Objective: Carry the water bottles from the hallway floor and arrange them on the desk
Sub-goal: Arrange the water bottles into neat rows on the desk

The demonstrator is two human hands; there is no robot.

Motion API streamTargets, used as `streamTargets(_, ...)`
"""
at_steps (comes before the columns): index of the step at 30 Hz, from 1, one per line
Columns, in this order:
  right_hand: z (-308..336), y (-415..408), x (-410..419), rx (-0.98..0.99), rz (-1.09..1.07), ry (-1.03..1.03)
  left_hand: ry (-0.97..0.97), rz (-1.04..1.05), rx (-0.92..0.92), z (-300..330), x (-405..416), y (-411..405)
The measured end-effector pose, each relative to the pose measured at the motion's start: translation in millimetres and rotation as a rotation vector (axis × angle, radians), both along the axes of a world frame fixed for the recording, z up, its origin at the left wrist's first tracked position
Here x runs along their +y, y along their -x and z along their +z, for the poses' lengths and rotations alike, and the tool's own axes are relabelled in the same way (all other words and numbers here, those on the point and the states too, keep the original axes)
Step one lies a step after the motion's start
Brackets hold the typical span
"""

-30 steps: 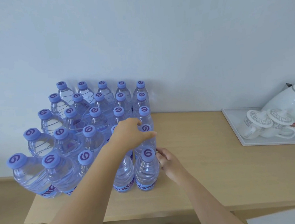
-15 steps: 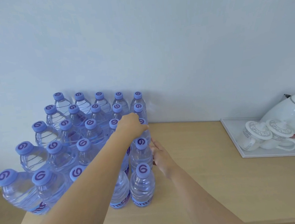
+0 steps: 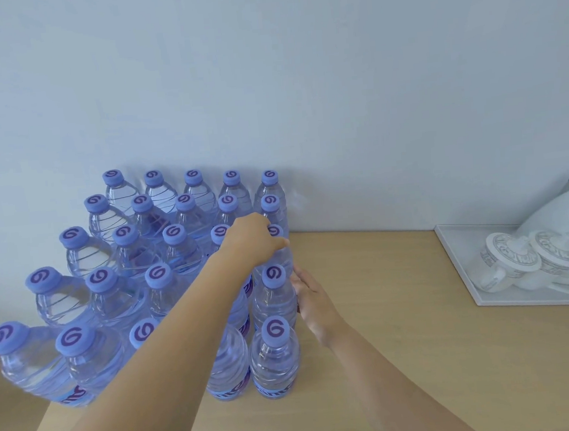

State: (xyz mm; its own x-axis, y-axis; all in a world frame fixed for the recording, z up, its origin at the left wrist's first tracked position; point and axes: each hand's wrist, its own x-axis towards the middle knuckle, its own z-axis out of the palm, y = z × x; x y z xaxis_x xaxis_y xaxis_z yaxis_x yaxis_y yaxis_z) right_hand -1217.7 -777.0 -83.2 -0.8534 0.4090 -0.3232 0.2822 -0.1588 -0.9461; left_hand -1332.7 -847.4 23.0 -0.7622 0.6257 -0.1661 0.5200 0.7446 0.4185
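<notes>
Many water bottles (image 3: 177,259) with purple caps stand upright in tight rows on the desk (image 3: 387,309), against the wall at ten o'clock. The left hand (image 3: 252,240) reaches across them, fingers curled over the third bottle (image 3: 277,250) in the right-hand column. The right hand (image 3: 312,298) lies with straight fingers along the second bottle (image 3: 275,298). At three o'clock a tray (image 3: 459,262) holds a kettle (image 3: 568,214) and cups (image 3: 510,261).
</notes>
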Motion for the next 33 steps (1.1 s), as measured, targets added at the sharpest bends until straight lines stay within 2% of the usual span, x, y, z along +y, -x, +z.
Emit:
streamTargets(6, -2.1, -0.1, 3.8, -0.002, 0.028, -0.005, -0.017, 0.015, -0.009, -0.9, 2.3, 0.8)
streamTargets(10, -2.3, -0.8, 15.0, -0.030, 0.013, -0.058, -0.051, 0.075, -0.077, -0.6, 2.6, 3.3)
streamTargets(12, -0.8, 2.1, 24.4, -0.063, -0.029, -0.096, -0.103, 0.130, -0.089, 3.3, 3.4, 9.3)
streamTargets(14, 0.0, 8.6, 32.4, -0.088, -0.058, -0.102, -0.189, 0.194, -0.025, 7.0, 7.8, 19.1)
streamTargets(17, 6.7, 24.3, 38.3, -0.106, -0.008, -0.087, -0.271, 0.224, 0.010, 7.3, 20.7, 30.6)
streamTargets(24, 14.8, 50.1, 35.9, -0.057, 0.115, 0.017, -0.041, 0.149, 0.041, -8.3, 41.4, 45.3)
streamTargets(29, 2.9, 54.4, 36.2, -0.032, 0.101, 0.027, 0.012, 0.064, 0.047, -9.2, 42.4, 52.1)
streamTargets(33, -1.1, 59.1, 34.7, -0.015, 0.059, -0.007, -0.041, 0.075, 0.011, -8.3, 40.3, 54.4)
